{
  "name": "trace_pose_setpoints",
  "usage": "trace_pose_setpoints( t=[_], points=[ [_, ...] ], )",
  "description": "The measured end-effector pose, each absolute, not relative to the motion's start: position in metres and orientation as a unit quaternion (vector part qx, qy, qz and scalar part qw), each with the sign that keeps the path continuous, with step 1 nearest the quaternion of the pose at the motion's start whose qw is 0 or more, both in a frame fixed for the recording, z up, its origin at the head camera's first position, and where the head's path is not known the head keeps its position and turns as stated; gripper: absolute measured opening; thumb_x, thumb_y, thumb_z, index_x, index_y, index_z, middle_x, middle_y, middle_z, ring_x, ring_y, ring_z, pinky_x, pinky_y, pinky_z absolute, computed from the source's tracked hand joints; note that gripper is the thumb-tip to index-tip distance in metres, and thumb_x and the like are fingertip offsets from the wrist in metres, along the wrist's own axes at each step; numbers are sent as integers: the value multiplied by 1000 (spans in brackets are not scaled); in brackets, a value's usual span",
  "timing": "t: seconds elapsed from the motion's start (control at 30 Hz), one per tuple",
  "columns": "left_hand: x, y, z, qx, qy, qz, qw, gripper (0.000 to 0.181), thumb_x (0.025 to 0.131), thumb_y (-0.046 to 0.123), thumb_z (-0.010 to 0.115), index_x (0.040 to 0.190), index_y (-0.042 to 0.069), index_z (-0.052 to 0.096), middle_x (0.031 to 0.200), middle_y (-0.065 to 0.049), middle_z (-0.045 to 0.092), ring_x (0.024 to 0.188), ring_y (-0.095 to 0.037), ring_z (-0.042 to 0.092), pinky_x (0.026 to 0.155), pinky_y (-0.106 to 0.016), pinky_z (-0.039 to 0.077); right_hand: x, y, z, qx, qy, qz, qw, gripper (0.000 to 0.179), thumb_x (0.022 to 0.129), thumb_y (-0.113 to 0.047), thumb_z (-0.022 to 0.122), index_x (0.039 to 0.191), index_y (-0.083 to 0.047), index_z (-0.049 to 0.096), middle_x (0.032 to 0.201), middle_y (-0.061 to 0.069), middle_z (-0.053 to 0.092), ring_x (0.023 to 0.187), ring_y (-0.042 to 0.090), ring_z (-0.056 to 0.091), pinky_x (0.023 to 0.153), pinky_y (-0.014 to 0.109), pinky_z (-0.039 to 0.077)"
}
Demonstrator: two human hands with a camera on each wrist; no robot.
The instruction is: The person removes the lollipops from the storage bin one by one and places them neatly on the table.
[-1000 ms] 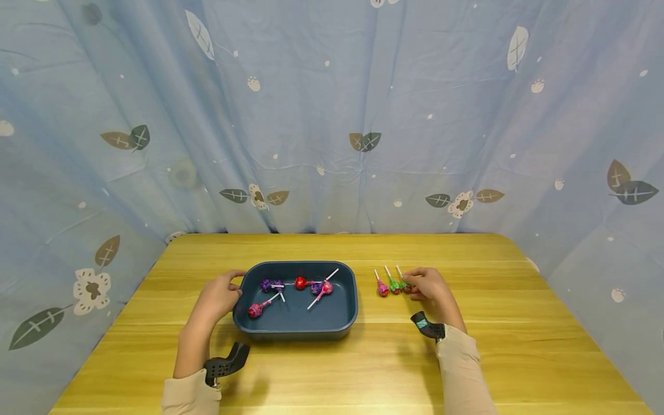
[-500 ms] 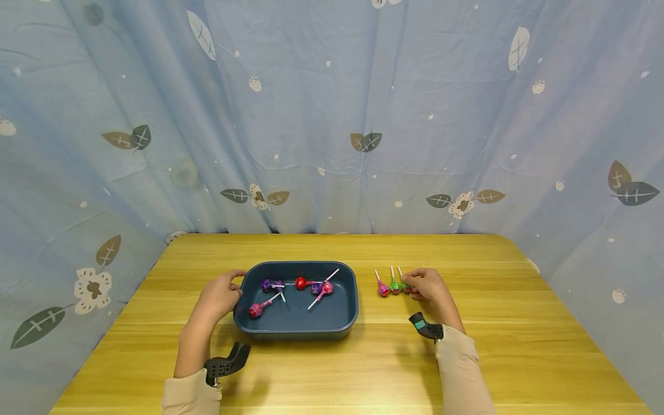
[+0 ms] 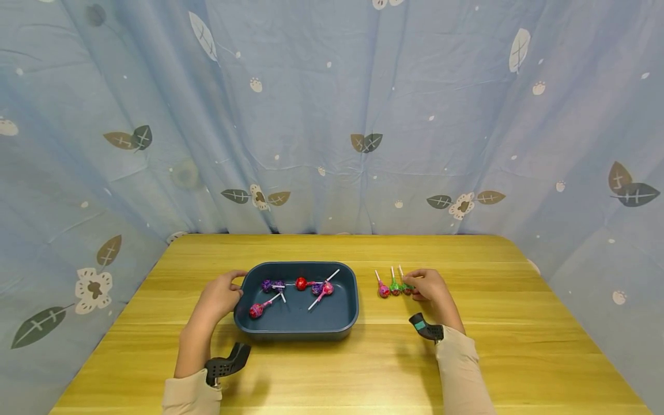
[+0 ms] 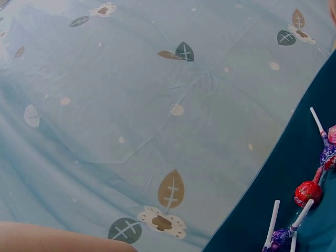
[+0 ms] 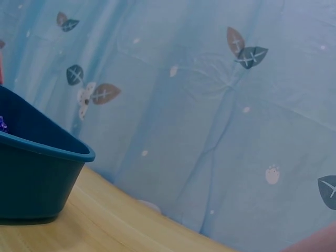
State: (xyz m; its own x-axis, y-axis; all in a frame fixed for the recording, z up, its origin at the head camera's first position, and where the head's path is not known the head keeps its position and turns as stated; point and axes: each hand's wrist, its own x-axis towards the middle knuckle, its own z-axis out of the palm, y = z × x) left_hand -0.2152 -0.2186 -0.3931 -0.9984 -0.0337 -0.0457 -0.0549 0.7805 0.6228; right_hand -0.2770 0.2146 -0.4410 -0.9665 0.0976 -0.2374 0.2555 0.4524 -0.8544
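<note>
My left hand (image 3: 219,295) grips the left rim of a dark blue plastic bin (image 3: 295,318). Inside it lie several wrapped lollipops, among them a red one (image 3: 301,283), a purple one (image 3: 279,286) and a pink one (image 3: 256,310). Right of the bin, my right hand (image 3: 429,285) pinches a green lollipop (image 3: 407,290) on the table, its head partly hidden by the fingers. Beside it, stick pointing away, lies another green lollipop (image 3: 395,288), then a pink lollipop (image 3: 384,291). The left wrist view catches the red lollipop (image 4: 307,193) in the bin.
A wooden table (image 3: 321,380) carries everything. A pale blue curtain (image 3: 311,115) with a leaf print hangs behind and at both sides. Each wrist wears a black mount (image 3: 228,364). The bin's side wall (image 5: 31,184) rises at the left of the right wrist view.
The middle green lollipop's stick has swung right and now points more straight back. The right green lollipop's stick has shifted slightly right. My left hand and the bin hold still.
</note>
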Motion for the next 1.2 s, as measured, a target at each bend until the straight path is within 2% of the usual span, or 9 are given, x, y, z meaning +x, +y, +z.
trace_pose_setpoints(
  t=[0.2, 0.33, 0.47, 0.57, 0.8, 0.93, 1.2],
  points=[
    [-215, -219, -393, -24, 943, 333, 18, 45, 91, -1, 48, 135, -5, 49, 76, -10, 60, 56, -19, 48, 53, -31, 38, -272, 217, -434, 88, 852, -511, 73, 33, 94, -19, 62, 113, 8, 62, 88, 16, 60, 65, 20, 57, 61, 31, 53],
    [-215, -219, -393, -24, 944, 329, 16, 44, 91, -1, 49, 135, -5, 50, 82, -12, 63, 59, -19, 50, 54, -32, 39, -271, 216, -432, 91, 855, -506, 69, 33, 94, -18, 61, 114, 8, 61, 87, 15, 61, 63, 21, 57, 61, 32, 52],
    [-216, -218, -392, -25, 946, 324, 14, 44, 90, -1, 50, 134, -5, 50, 89, -16, 65, 64, -21, 53, 56, -33, 41, -272, 216, -429, 92, 857, -503, 57, 33, 95, -16, 60, 117, 9, 60, 87, 19, 62, 66, 27, 60, 62, 35, 53],
    [-215, -218, -391, -24, 946, 323, 12, 44, 90, -2, 50, 134, -5, 51, 90, -17, 66, 65, -21, 54, 57, -34, 41, -272, 216, -426, 97, 854, -508, 51, 33, 95, -14, 60, 118, 10, 60, 91, 20, 63, 69, 28, 62, 63, 35, 53],
    [-215, -218, -392, -25, 945, 325, 14, 44, 90, -2, 49, 134, -5, 50, 82, -12, 63, 61, -20, 51, 55, -32, 39, -272, 212, -420, 90, 855, -508, 48, 34, 96, -16, 58, 121, 8, 60, 110, 24, 61, 74, 25, 61, 68, 36, 53],
    [-215, -218, -393, -27, 945, 326, 16, 44, 90, -1, 50, 134, -5, 50, 82, -12, 63, 59, -20, 50, 54, -32, 39, -271, 208, -415, 75, 849, -521, 41, 35, 97, -17, 58, 122, 7, 59, 114, 25, 59, 75, 27, 59, 70, 39, 51],
    [-216, -219, -394, -27, 942, 334, 18, 44, 91, -1, 49, 135, -5, 49, 70, -8, 56, 55, -19, 46, 53, -31, 37, -268, 191, -404, 44, 822, -568, 13, 37, 99, -18, 55, 126, 6, 57, 124, 24, 55, 107, 41, 54, 85, 45, 51]
  ],
)
